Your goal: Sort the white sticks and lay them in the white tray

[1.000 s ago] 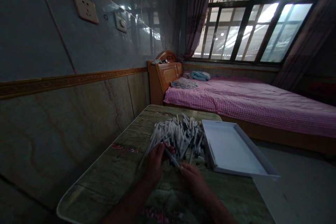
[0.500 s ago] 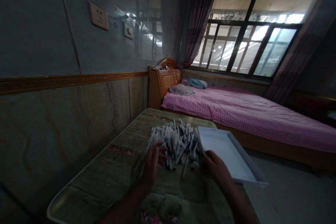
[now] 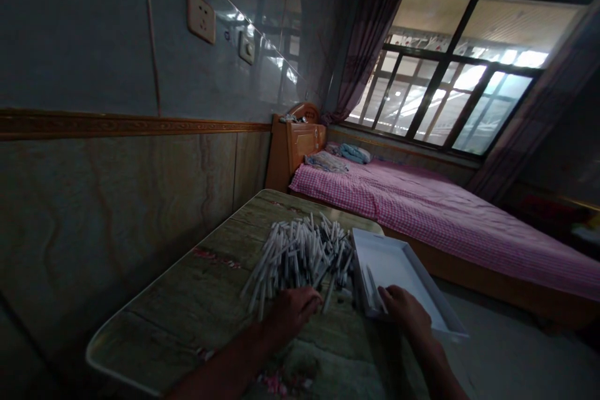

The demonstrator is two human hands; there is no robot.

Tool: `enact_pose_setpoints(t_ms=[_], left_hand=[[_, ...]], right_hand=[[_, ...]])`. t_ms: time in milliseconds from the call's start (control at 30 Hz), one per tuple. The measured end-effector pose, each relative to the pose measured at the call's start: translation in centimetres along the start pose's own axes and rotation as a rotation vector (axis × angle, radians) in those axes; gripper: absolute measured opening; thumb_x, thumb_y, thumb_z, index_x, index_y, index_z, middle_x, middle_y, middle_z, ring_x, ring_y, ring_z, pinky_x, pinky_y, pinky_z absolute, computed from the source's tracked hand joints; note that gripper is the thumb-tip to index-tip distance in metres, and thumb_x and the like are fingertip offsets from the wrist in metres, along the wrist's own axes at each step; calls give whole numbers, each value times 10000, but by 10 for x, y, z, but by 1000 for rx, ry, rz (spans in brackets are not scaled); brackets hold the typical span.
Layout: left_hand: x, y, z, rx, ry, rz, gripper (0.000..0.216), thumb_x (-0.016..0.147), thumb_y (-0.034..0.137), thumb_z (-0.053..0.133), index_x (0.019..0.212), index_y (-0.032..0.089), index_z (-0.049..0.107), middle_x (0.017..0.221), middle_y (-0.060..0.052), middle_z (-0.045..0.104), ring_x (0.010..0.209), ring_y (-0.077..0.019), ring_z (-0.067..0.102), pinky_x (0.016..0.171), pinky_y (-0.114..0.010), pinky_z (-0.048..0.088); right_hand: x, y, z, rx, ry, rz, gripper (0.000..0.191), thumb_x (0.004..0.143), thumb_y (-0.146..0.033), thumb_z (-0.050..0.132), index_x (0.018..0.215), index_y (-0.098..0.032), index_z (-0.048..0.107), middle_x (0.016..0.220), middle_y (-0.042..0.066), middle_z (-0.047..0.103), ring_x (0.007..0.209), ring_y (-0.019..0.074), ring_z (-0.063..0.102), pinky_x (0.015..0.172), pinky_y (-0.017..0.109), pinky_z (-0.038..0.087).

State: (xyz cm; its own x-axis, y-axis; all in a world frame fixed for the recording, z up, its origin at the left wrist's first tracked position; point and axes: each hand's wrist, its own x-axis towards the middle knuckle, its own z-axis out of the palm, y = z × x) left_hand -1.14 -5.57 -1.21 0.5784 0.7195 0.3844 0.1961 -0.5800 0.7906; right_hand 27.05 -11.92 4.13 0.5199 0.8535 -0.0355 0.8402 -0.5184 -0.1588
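From where I'm standing, the person's right hand (image 3: 407,312) is reaching over the near left side of a shallow white tray (image 3: 398,262), right of centre in the lower frame. Its thumb and fingers are pinching a slender pale piece (image 3: 371,280), which is slanting inside the tray, near its left wall. The left hand (image 3: 296,309) is hovering or resting, I can't tell which, at the near edge of a big pile of pen-like sticks (image 3: 300,250) in the lower middle of the frame. Its fingers are curling together, and I can't make out whether they are gripping anything. The sticks, mostly white with darker grey ones among them, are lying in a loose heap, many leaning toward the upper right. Pile and tray are sitting side by side on a stone-patterned table (image 3: 187,306), the tray overhanging its right edge. Beyond, toward the right of the frame, a bed (image 3: 398,200) is wearing a pink checked cover, and a window (image 3: 450,75) is letting in light at the upper right.
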Motion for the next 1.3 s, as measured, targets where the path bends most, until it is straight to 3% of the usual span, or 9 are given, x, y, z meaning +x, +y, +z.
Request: enact_pose_setpoints(t_ms=[100,200,333,467,567,700,867,1067,1300], left_hand=[[2,-2,0,16,-5,5,258,929,299,469,859,233,708,776,-31,724,754,-167,668,699,-226,432],[2,-5,3,26,-9,16,249,930,299,474,847,237,701,782,-26,725,749,-165,663,698,-225,428],[1,-12,7,53,-36,40,258,940,310,468,840,237,694,766,-15,714,743,-156,654,702,-224,424],[1,-12,7,93,-42,52,252,943,299,469,817,238,679,742,-7,700,723,-151,642,673,-221,407],[1,-8,6,146,-71,53,245,945,280,473,799,236,664,728,-1,692,709,-150,639,653,-221,392],[1,-6,5,192,-88,81,247,954,276,468,803,228,658,740,-5,699,713,-154,648,644,-228,385],[1,-8,7,219,-81,93,244,954,273,474,802,229,659,742,-7,708,707,-158,657,638,-233,387],[0,-8,8,191,-73,111,225,951,301,492,818,243,665,761,1,715,729,-160,671,669,-224,424],[2,-5,7,93,-160,-31,215,922,295,506,938,233,711,955,-38,752,923,-204,685,830,-273,460]], right_hand=[[-10,-10,-6,-2,59,-39,385,971,-396,358,993,-262,718,1003,71,749,918,229,701,583,269,368],[-25,-29,-7,-53,189,-203,306,957,-306,419,952,-263,722,992,54,723,916,205,665,608,258,369],[-40,-53,5,-272,304,-395,209,870,-196,545,923,-230,744,1057,103,703,990,263,608,761,324,413],[-40,-56,24,-391,292,-415,422,832,-115,535,1225,-175,679,1349,163,601,1293,358,467,1016,455,337],[-37,-55,34,-415,261,-420,458,852,-131,515,1290,-161,645,1440,153,530,1387,372,373,1109,497,235],[-39,-61,38,-412,321,-363,514,871,-131,478,1377,-130,566,1434,149,539,1385,355,388,1113,478,254],[-46,-70,38,-353,331,-366,362,888,-176,486,1166,-144,714,1365,146,600,1358,349,427,1106,451,285],[-45,-72,40,-339,364,-349,333,880,-145,480,1095,-151,735,1317,153,628,1317,367,459,1092,490,278],[-51,-74,41,-193,457,-376,165,887,-152,520,880,-181,683,989,120,698,1031,301,603,901,390,411]])
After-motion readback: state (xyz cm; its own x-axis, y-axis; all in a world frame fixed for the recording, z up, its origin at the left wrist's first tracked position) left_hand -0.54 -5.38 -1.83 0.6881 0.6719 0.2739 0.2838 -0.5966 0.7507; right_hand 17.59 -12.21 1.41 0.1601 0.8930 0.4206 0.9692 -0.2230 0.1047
